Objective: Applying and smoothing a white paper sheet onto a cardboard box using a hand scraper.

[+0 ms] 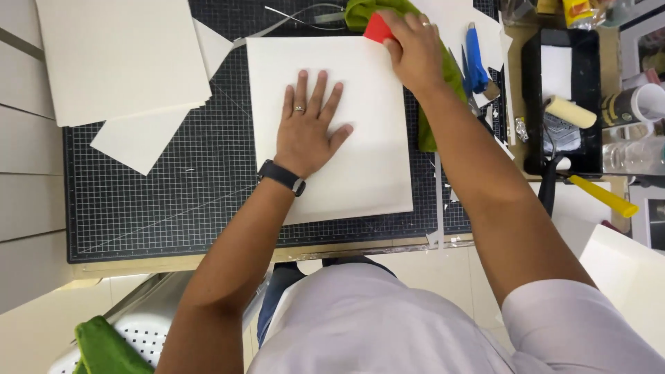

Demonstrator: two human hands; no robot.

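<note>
A: What is in hand here?

B: A large off-white square board of stiff card [360,131] lies flat in the middle of the dark gridded cutting mat [173,201]. The left hand [307,128] rests on it palm down, fingers spread wide, holding nothing, only pressing. The right hand [413,50], at one o'clock from the left, is closed round a small red flat scraper [377,29] at the board's top right corner.

A: How would that board handle?

B: I judge it light, rigid and smooth, likely to slide on the mat unless pinned, with corners that would dent. A flat palm in the centre, or fingers along an edge, seems the safest hold.

A: And around it?

B: A green cloth [443,76] lies under the right wrist, at two o'clock from the board. More off-white sheets of card [118,59] are stacked at ten o'clock, overlapping the mat's edge. A blue-handled knife [475,59] lies just past the cloth.

A: Any containers?

B: A black rectangular paint tray [530,104] at three o'clock holds a cream foam roller [571,111] with a yellow handle [604,197] reaching toward four o'clock, and a white patch I cannot identify. Beyond it stand rolls and jars, too cluttered to tell their contents.
</note>
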